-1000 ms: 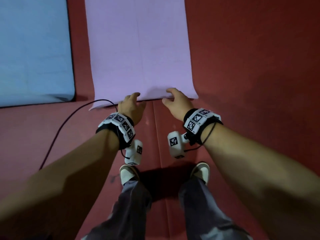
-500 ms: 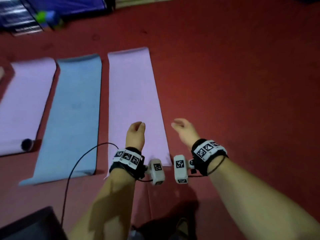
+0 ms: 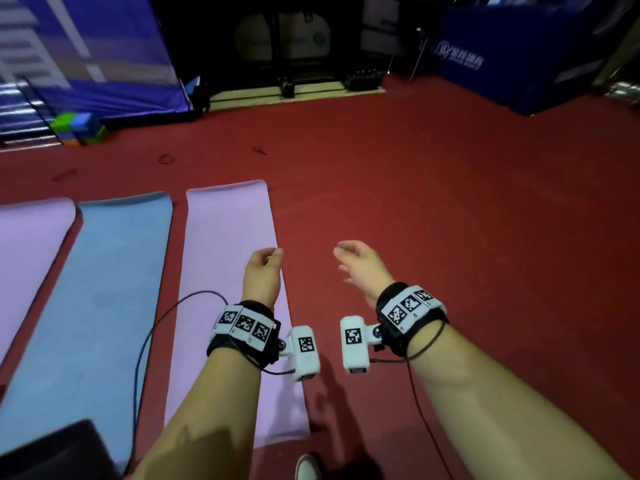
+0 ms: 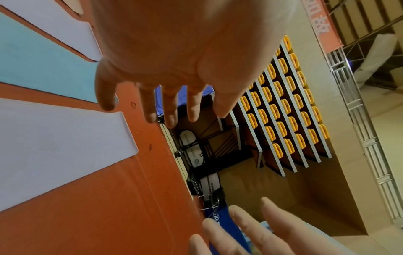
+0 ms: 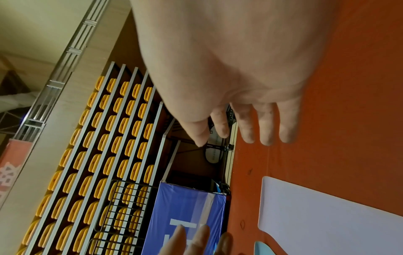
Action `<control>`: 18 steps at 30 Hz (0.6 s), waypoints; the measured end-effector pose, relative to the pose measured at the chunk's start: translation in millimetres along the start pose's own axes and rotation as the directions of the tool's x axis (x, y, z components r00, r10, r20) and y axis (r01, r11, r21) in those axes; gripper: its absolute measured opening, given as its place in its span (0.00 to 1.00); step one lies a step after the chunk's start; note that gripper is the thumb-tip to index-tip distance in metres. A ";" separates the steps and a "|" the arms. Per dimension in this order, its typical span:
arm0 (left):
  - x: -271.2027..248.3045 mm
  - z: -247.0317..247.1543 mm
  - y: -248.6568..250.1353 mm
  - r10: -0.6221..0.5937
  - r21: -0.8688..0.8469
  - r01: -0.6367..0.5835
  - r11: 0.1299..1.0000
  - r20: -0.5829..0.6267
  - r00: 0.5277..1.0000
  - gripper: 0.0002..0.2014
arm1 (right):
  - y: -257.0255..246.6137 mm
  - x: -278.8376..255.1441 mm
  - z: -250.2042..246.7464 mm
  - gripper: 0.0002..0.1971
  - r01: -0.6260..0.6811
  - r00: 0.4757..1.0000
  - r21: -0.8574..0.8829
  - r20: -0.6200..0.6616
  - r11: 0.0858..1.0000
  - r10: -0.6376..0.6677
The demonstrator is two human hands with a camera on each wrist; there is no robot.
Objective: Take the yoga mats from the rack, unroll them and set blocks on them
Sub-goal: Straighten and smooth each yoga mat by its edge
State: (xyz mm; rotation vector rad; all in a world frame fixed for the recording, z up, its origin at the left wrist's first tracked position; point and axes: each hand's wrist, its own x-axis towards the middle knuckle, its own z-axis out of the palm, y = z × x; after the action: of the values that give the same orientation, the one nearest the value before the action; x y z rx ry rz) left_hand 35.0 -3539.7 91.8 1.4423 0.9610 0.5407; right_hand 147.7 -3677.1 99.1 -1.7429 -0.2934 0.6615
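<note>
In the lower middle of the head view, both hands hung in the air above the red floor (image 3: 450, 209), neither one holding anything. The left hand (image 3: 262, 275) hovered over the right edge of the nearest pink mat (image 3: 228, 258), its fingers loosely relaxed; the left wrist view showed those fingers (image 4: 170, 107) spread and pointing away from the camera, with nothing between them. The right hand (image 3: 360, 268) was just right of that mat, over bare floor, fingers loose and slightly apart, and the right wrist view showed it released as well (image 5: 250, 124). Three mats lay unrolled and flat, side by side, running away from the person: the pink mat nearest the hands, a blue mat (image 3: 97, 299) to its left, and a second pink mat (image 3: 27, 251) at the left edge of the frame. Narrow strips of floor separated them. In the upper left of the frame, well apart from the mats, a small pile of green and blue blocks (image 3: 78, 128) sat on the floor against a blue banner (image 3: 104, 57); the picture was blurred there. A black cable (image 3: 145, 348) trailed from the left wrist across the nearest mat.
</note>
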 end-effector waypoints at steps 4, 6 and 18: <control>60.9 38.1 44.9 0.032 0.004 -0.032 0.999 0.022 0.999 0.14 | -28.7 53.7 -26.6 0.10 -0.017 1.000 0.024 -0.022 1.000 0.017; 93.2 59.4 62.4 0.029 0.012 -0.029 0.999 0.042 0.999 0.13 | -39.1 84.0 -40.9 0.09 -0.028 0.999 0.031 -0.043 0.999 0.029; 328.8 229.2 112.4 -0.042 0.028 0.042 0.999 -0.022 0.999 0.16 | -97.1 382.5 -126.5 0.10 -0.034 0.998 -0.024 0.060 0.999 0.035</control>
State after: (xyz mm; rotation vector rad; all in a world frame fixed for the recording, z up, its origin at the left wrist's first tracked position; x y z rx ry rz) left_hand 424.4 -3392.8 97.9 1.4413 1.0174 0.5141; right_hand 543.0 -3552.5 104.4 -1.7552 -0.3142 0.7397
